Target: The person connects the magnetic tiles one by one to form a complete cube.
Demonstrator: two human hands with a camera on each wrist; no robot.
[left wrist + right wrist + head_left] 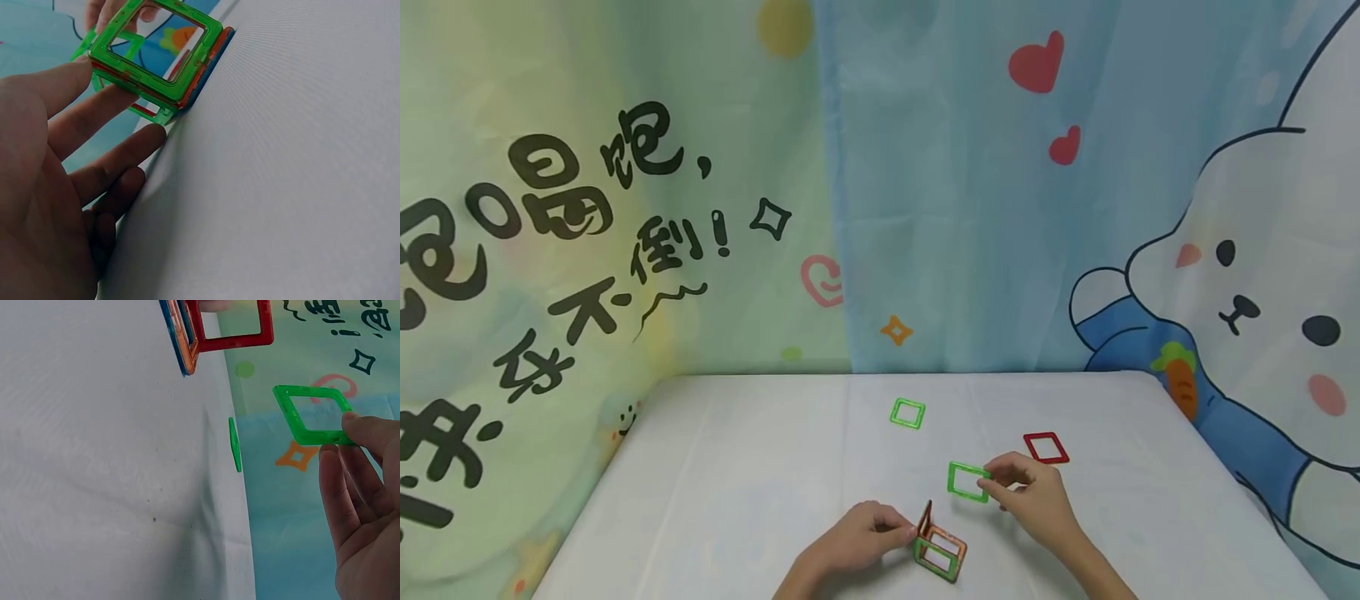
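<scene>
My left hand [867, 537] pinches the left edge of a small structure of magnetic tiles [957, 546], thumb on one side and index finger on the other. A green tile and an upright red tile belong to the structure, with orange and blue layers low down; in the left wrist view its green frame [140, 81] faces the camera. My right hand [1033, 500] holds a loose green square magnetic tile [951, 478] by one side between thumb and fingers, raised above the table. A gap separates this tile [290, 415] from the structure.
Another green square tile [893, 410] lies farther back on the white table [737, 467]. To the right, behind my right hand, lies a red tile [1054, 460]. A printed curtain [940, 250] hangs behind the table's back edge.
</scene>
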